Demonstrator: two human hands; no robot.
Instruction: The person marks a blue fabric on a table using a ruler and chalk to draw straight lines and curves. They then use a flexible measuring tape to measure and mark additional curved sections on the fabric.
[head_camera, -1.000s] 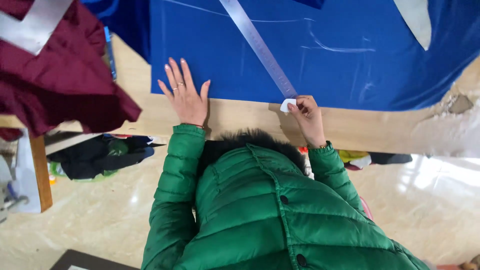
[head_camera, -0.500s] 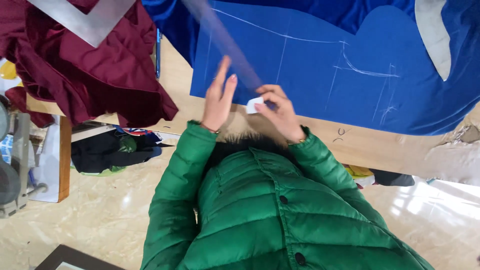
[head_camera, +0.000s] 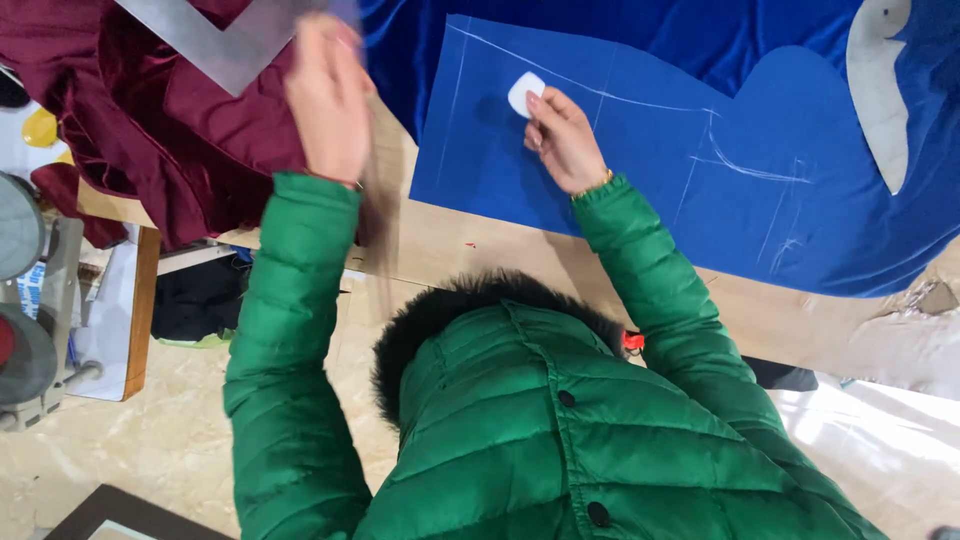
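My right hand (head_camera: 562, 140) pinches a white piece of tailor's chalk (head_camera: 524, 94) against the blue fabric (head_camera: 640, 130), near the fabric's upper left corner. White chalk lines run across the cloth. My left hand (head_camera: 325, 100) is raised and motion-blurred over the edge of the maroon cloth. It grips a long clear ruler (head_camera: 378, 215), which shows only as a faint streak hanging down past the table edge. Both arms are in green padded sleeves.
Crumpled maroon velvet (head_camera: 150, 130) lies at the left with a grey metal L-square (head_camera: 225, 45) on it. A white pattern piece (head_camera: 880, 95) rests on the blue cloth at the right. The wooden table edge (head_camera: 480, 250) crosses the middle. A grey machine (head_camera: 30, 320) stands at the far left.
My left hand lifted the ruler off the blue fabric and swung it left over the maroon cloth. My right hand carried the chalk up onto the blue fabric.
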